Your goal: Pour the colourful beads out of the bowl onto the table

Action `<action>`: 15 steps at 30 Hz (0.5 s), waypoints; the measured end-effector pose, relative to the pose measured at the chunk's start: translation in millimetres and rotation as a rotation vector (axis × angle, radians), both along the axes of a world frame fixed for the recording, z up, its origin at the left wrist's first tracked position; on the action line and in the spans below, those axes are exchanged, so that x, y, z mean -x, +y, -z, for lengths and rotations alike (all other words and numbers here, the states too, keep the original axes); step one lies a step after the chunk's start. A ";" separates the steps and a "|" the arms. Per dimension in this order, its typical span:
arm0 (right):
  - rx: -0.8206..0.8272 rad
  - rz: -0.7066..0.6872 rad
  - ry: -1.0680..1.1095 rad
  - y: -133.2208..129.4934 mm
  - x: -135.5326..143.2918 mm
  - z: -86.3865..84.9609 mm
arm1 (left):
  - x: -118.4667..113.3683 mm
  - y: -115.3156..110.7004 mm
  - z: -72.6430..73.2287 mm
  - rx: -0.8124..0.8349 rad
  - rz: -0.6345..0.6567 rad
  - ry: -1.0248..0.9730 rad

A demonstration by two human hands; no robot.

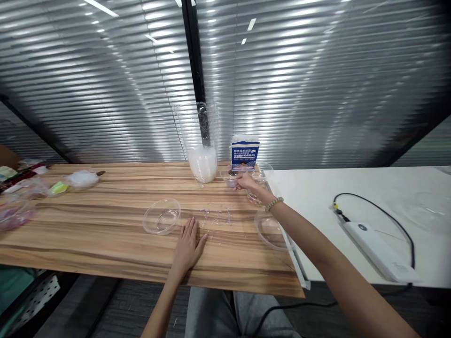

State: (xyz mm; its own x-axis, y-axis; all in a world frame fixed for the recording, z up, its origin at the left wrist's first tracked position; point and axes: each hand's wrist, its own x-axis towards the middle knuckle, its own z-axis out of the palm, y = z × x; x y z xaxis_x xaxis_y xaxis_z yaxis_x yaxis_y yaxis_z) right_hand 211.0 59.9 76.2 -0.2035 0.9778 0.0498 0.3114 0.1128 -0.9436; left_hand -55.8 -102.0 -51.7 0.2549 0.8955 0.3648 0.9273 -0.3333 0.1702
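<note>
My left hand (188, 246) lies flat on the wooden table (116, 239), fingers stretched out, just right of a clear plastic bowl (162, 202). Small shiny bits (216, 216) are scattered on the wood beyond it. My right hand (244, 181) reaches forward over a clear bowl (225, 174), its fingertips pinched together. Whether they hold anything is too small to make out. Partly behind my right forearm are a container with colourful bits (253, 198) and another clear bowl (269, 234). One more clear bowl (266, 170) stands behind the right hand.
A tall clear bag with white contents (203, 164) and a blue printed box (245, 154) stand at the back. Bags and a yellow-green item (58, 188) lie far left. On the white table (306, 188) are a white power bank (380, 251) and a black cable (387, 215).
</note>
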 end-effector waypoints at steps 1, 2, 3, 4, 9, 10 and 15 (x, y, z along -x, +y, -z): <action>0.022 -0.011 0.002 -1.8 0.5 -1.7 | -0.1 -0.4 0.7 -0.013 -0.010 -0.011; 0.046 -0.022 0.004 -3.8 0.9 -3.4 | -0.1 -0.6 1.3 -0.024 -0.023 -0.023; 0.068 -0.035 0.008 -6.3 1.1 -5.0 | 0.2 -0.4 1.7 -0.030 -0.038 -0.033; 0.085 -0.048 0.013 -9.5 1.4 -6.4 | 0.7 0.5 1.9 -0.029 -0.053 -0.042; 0.186 -0.216 0.036 -57.3 2.8 -11.2 | 6.5 13.0 -1.8 0.003 -0.053 -0.040; 0.216 -0.308 0.022 -75.7 2.4 -12.2 | 7.7 15.8 -3.5 0.009 -0.036 -0.033; 0.022 -0.489 -0.242 -184.4 -4.1 -12.4 | 10.9 15.1 -13.0 0.097 0.091 0.005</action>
